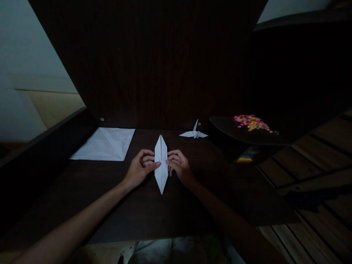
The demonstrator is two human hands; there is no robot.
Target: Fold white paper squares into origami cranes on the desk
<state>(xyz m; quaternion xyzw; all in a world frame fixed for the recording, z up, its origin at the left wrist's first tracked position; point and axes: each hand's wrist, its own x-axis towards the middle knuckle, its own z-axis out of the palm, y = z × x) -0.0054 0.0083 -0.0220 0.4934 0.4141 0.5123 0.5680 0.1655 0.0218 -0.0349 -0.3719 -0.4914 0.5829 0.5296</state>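
Note:
A white folded paper (161, 176), long and narrow with pointed ends and a seam down its middle, is between my two hands above the dark table. My left hand (143, 163) grips its left edge, thumb on the front face and fingers curled behind. On the opposite edge, my right hand (178, 165) pinches it the same way, thumb on top. Beyond the right hand, a finished white paper crane (195, 134) rests on the table with its wings spread. To the left lies a flat, creased sheet of white paper (106, 145).
A dark upright panel (165, 66) rises behind the table (137, 216). At the right, a curved shelf (225, 128) carries a heap of small colourful pieces (251, 122). A low dark side board (41, 150) borders the left. Wooden slats (305, 157) show at the lower right.

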